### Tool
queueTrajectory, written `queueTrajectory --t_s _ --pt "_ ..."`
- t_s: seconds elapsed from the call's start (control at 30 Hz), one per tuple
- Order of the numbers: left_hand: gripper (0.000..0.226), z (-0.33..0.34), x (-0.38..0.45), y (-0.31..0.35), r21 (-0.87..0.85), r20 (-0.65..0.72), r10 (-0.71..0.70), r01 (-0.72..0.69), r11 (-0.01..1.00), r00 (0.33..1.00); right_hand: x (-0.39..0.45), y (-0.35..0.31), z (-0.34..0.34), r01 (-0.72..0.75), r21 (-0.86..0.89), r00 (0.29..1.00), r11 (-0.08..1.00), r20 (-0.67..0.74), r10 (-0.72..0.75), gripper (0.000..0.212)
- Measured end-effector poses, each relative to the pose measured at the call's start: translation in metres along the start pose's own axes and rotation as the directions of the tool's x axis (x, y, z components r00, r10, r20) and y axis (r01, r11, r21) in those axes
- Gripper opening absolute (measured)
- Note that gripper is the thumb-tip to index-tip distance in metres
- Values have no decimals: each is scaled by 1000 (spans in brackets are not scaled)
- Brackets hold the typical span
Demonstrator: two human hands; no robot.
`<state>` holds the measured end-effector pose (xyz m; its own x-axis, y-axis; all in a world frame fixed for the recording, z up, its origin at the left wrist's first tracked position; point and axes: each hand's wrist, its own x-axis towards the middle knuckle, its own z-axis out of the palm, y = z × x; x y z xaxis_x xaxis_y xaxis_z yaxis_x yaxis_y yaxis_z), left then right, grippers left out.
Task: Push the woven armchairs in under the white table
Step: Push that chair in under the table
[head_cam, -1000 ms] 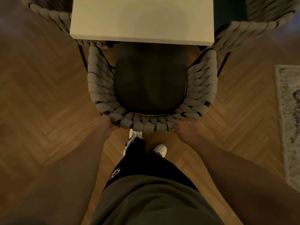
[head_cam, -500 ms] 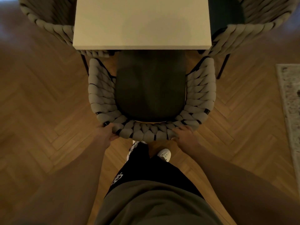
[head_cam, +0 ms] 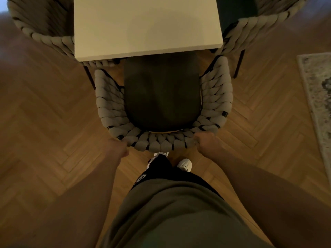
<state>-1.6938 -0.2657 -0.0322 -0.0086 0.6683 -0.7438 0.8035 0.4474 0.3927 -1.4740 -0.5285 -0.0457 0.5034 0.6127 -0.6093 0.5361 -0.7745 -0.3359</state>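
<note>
Seen from above, the armchair has slid a little further in, its dark seat front now under the white desk; most still sticks out. The left hand and right hand each grasp its woven back rim. Two other armchairs flank the desk on a herringbone wood floor, with a rug at right.

Warm, dim light falls on a herringbone wood floor that fills both sides of the frame. At the right edge lies a pale patterned rug, running from the upper right down towards the middle right.
</note>
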Motion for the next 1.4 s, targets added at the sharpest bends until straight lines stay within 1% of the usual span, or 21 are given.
queueTrajectory --t_s 0.03,0.07,0.1,0.17,0.2,0.27,0.37,0.47,0.53,0.6,0.7,0.8,0.87,0.93,1.03,1.17,1.27,1.4 --pt "13 2 -2 2 64 -9 41 -41 997 999 -3 1 -2 -21 21 1000 1000 -12 21 13" --pt "15 4 -3 4 115 5 77 -77 990 997 -5 2 -3 -39 40 999 998 -24 40 15" --pt "16 7 -6 7 131 43 102 -106 986 994 -8 1 -6 -56 58 998 997 -23 57 18" --pt "6 16 -12 17 148 158 135 -159 976 978 -16 1 -12 -67 61 998 996 -3 67 24" --pt "5 23 -15 24 173 207 165 -202 964 964 -21 1 -16 -63 45 998 997 6 63 27" --pt "6 38 -18 37 228 306 207 -283 932 929 -31 0 -26 -120 97 993 988 12 120 33" --pt "6 63 -25 57 309 458 197 -363 879 867 -41 11 -29 -201 153 979 968 66 193 42" --pt "6 91 -36 77 375 561 178 -440 816 809 -54 27 -25 -323 326 946 889 95 309 49" --pt "7 111 -46 90 404 602 176 -488 774 779 -65 36 -25 -365 403 929 839 92 360 45" --pt "6 133 -58 101 435 628 167 -522 734 760 -78 47 -26 -390 453 916 802 99 389 41" --pt "6 167 -79 114 464 654 155 -554 691 741 -92 73 -26 -448 509 888 735 155 434 47" --pt "6 204 -105 121 477 682 153 -594 647 715 -106 106 -29 -460 589 873 665 162 461 45" --pt "7 231 -125 124 486 692 153 -613 624 705 -117 132 -34 -453 597 875 662 157 457 44" --pt "9 259 -146 126 487 694 138 -603 632 706 -129 163 -40 -454 610 873 650 156 463 40" --pt "13 298 -176 131 487 700 141 -613 622 700 -145 209 -48 -474 631 853 614 156 498 39" --pt "10 343 -211 142 490 716 154 -648 583 681 -164 259 -63 -487 651 828 582 131 546 36" --pt "13 372 -225 155 492 732 140 -659 569 667 -167 291 -77 -482 672 827 562 136 546 36" --pt "10 413 -235 181 492 731 127 -647 582 670 -157 331 -100 -484 686 824 543 147 548 34"
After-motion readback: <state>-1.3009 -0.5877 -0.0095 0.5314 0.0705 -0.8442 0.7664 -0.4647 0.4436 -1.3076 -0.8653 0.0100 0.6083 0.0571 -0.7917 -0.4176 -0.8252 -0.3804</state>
